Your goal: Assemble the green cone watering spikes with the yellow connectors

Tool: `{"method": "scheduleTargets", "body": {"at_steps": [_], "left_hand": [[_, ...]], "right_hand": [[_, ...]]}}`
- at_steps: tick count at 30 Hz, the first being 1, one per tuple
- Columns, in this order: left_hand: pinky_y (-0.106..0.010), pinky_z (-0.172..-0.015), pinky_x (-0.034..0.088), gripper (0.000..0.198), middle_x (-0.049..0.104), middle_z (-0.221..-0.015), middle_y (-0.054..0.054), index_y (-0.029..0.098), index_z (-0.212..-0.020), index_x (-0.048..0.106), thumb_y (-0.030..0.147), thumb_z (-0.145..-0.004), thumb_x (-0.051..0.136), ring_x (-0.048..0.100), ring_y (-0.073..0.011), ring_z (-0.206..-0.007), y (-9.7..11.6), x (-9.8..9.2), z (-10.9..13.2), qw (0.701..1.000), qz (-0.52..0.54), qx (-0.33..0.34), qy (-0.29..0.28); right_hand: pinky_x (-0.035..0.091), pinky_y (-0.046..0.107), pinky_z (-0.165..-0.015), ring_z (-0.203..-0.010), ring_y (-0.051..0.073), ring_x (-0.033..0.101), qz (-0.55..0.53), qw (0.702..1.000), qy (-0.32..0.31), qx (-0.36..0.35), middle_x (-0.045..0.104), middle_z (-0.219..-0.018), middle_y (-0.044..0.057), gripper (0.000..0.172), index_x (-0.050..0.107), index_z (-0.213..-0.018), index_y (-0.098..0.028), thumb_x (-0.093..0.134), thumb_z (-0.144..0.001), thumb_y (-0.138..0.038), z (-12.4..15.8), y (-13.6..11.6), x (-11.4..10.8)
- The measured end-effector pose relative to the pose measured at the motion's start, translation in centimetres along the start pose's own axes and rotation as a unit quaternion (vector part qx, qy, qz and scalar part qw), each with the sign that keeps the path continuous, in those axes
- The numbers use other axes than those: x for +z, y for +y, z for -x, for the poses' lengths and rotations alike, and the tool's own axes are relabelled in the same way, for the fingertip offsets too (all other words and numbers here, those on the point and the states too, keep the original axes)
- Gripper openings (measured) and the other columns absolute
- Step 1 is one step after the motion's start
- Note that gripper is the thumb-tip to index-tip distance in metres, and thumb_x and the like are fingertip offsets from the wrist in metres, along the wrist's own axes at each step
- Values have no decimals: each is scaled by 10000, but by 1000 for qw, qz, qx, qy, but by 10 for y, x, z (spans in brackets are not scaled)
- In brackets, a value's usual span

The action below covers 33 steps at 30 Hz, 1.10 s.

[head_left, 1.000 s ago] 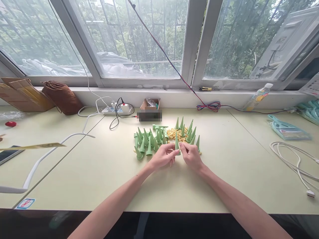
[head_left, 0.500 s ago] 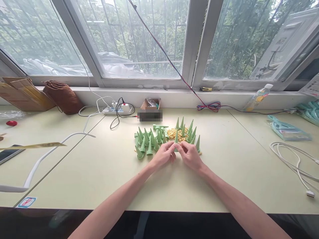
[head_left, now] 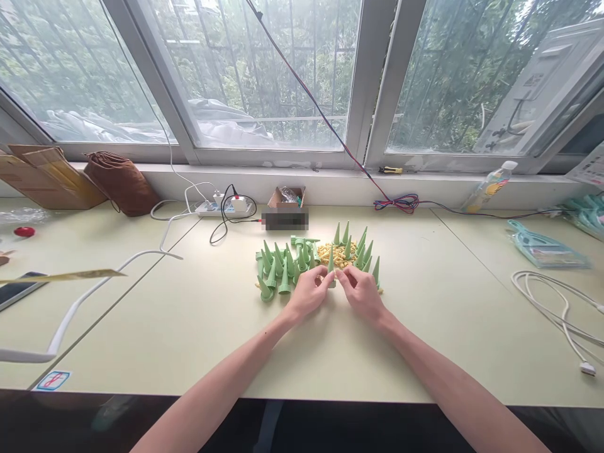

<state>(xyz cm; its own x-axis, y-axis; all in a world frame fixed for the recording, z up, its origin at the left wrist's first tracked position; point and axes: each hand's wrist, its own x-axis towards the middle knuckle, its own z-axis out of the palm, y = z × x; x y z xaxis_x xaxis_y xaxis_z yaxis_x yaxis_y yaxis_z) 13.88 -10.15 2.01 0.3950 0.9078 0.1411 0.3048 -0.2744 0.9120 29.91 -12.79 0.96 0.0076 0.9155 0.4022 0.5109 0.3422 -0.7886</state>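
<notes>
My left hand (head_left: pixel 312 290) is closed around the lower part of a green plastic cone-shaped spike (head_left: pixel 331 259), which stands point up. Close by on its right, my right hand (head_left: pixel 361 290) has thumb and forefinger pinched together near the spike's base. Whatever it pinches is too small to make out. Several more green spikes (head_left: pixel 284 277) with ribbed round bases stand and lie left of the hands. Others (head_left: pixel 367 255) stand to the right. Behind the hands, between these groups, lies a pile of small yellow pieces (head_left: pixel 336 255).
At the back are a small open cardboard box (head_left: pixel 287 196), a power strip (head_left: pixel 224 206), a brown drawstring bag (head_left: pixel 121 184) and a bottle (head_left: pixel 491 185). On the right lie a bagged light-blue dustpan (head_left: pixel 538 244) and a white cable (head_left: pixel 561 308). A phone (head_left: pixel 19 289) lies left.
My right fingertips have drawn slightly away from the left hand, so a small gap shows beside the spike. The held spike has shifted a little to the left.
</notes>
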Motion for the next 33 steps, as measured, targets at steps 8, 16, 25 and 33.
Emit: {"method": "scheduleTargets", "body": {"at_steps": [8,16,25,33], "left_hand": [[-240,-529,330,226,541,-567,33,199,-899,589,396,-930,481,484,-133,-507,-1,5,7,971,-230,36,52],[-248,-545,297,266,567,-602,4,205,-834,551,401,-962,426,529,-157,-521,-4,7,6,937,-338,70,59],[-250,-522,250,367,528,-563,9,199,-756,503,396,-1009,324,468,-135,-469,-4,2,3,938,-331,75,72],[-234,-501,258,305,416,-525,50,200,-738,473,321,-992,357,362,-108,-443,-2,1,2,968,-231,65,76]], "right_hand": [[292,259,-510,-501,119,364,17,999,42,0,406,-563,-43,378,426,-679,-210,427,-989,-426,-1,2,-2],[293,261,-526,-507,122,375,32,999,31,-4,422,-572,-38,364,412,-675,-211,426,-989,-394,0,3,0],[315,253,-531,-511,122,419,56,998,5,-6,474,-581,-33,312,480,-708,-200,450,-977,-356,0,4,1],[344,251,-535,-522,132,471,64,998,-22,0,533,-613,-23,254,505,-745,-199,458,-960,-324,1,1,0]]}}
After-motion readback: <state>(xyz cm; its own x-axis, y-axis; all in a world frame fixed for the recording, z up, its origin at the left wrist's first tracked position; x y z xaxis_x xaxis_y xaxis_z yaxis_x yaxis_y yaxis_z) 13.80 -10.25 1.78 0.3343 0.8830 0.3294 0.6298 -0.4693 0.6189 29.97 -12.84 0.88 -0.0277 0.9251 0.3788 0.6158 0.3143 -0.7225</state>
